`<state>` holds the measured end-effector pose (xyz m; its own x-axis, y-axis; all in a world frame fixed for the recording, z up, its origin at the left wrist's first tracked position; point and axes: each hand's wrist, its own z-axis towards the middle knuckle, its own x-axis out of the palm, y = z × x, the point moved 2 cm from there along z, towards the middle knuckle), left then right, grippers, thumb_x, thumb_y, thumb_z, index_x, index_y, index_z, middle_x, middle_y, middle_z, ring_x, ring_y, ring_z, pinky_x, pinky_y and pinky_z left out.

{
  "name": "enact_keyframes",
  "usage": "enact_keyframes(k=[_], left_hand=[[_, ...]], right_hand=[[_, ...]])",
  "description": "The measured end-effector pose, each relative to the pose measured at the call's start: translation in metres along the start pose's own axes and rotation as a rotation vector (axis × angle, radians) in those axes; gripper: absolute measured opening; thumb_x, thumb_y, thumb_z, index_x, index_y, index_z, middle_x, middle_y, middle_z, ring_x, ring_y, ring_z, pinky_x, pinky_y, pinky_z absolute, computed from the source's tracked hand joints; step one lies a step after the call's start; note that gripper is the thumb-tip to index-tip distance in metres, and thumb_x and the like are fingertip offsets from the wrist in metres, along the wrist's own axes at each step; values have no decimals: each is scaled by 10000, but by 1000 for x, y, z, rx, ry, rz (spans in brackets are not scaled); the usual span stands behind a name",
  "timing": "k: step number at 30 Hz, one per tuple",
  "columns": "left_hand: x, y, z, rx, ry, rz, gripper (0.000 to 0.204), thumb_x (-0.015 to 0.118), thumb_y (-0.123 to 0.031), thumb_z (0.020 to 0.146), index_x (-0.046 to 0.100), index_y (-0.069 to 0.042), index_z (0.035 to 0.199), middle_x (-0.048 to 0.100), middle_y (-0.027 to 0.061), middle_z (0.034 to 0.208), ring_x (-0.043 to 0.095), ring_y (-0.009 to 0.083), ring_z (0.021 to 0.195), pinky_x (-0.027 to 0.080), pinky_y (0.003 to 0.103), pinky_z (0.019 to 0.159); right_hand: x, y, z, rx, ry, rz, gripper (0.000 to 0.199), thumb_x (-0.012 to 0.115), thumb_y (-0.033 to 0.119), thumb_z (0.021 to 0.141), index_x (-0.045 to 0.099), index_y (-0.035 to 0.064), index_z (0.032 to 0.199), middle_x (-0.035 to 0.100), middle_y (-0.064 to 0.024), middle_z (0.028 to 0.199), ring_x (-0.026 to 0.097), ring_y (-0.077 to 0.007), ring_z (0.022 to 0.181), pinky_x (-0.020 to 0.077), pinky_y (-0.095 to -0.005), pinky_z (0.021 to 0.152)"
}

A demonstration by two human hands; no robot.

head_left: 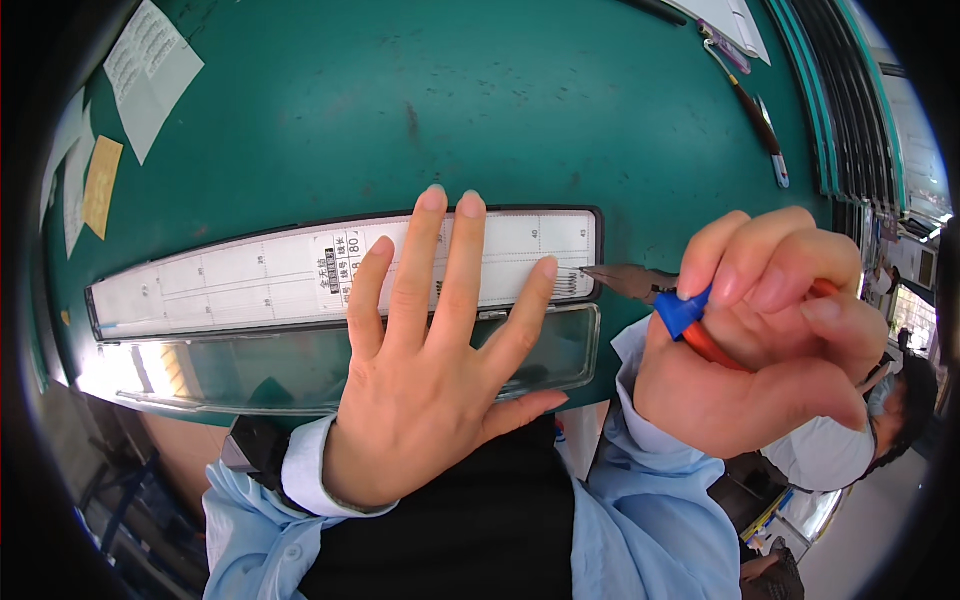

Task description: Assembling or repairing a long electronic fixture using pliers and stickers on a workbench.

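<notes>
A long, narrow black case (598, 225) lies open on the green table, its transparent lid (300, 375) folded toward me. Inside it is a white printed card (510, 240) with dotted lines. My left hand (425, 370) rests palm down across the card, fingers spread, holding nothing. Beside its index fingertip, a row of small dark hook-like marks (572, 282) shows at the card's right end; they are too small to name. My right hand (765, 330) is wrapped round long-nose pliers (690, 310) with blue and orange grips. Their tip points left, at the case's right edge by that row.
Printed paper sheets (150, 75) and a tan slip (101, 187) lie at the far left. Toward the far right are a thin brown-handled tool (755, 115) and a white booklet (735, 25). Stacked dark trays (840, 100) line the right edge. Another person (840, 440) sits at lower right.
</notes>
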<state>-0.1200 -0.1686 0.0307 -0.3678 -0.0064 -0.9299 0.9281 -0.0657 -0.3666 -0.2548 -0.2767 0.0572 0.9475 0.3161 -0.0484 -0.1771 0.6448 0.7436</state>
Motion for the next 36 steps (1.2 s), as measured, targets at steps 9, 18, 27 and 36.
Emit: enact_keyframes(k=[9, 18, 27, 36], left_hand=[[2, 1, -1, 18, -11, 6, 781, 657, -633, 707, 538, -214, 1355, 324, 325, 1455, 339, 479, 1335, 233, 549, 1056], [1, 0, 0, 18, 0, 7, 763, 626, -648, 732, 545, -207, 1350, 327, 327, 1450, 339, 485, 1332, 228, 553, 1060], [1, 1, -2, 28, -44, 17, 784, 627, -650, 737, 544, -151, 1336, 353, 327, 1442, 354, 480, 1336, 219, 548, 1066], [1, 1, -2, 27, -58, 15, 828, 635, -657, 731, 522, -113, 1344, 382, 318, 1433, 377, 463, 1336, 210, 538, 1076]], right_hand=[[1, -1, 2, -33, 84, -24, 516, 301, 572, 979, 524, 129, 1120, 470, -85, 903, 438, -167, 672, 412, -253, 500], [-2, 2, 3, -69, 172, -49, 550, 263, 568, 987, 524, 120, 1169, 469, -96, 906, 436, -167, 663, 410, -251, 475], [1, -4, 2, -26, 134, 29, 511, 272, 559, 991, 513, 135, 1144, 466, -81, 898, 429, -157, 664, 404, -248, 485], [-2, -8, 10, -12, 201, 103, 477, 299, 552, 991, 510, 140, 1109, 467, -66, 907, 428, -145, 675, 404, -247, 495]])
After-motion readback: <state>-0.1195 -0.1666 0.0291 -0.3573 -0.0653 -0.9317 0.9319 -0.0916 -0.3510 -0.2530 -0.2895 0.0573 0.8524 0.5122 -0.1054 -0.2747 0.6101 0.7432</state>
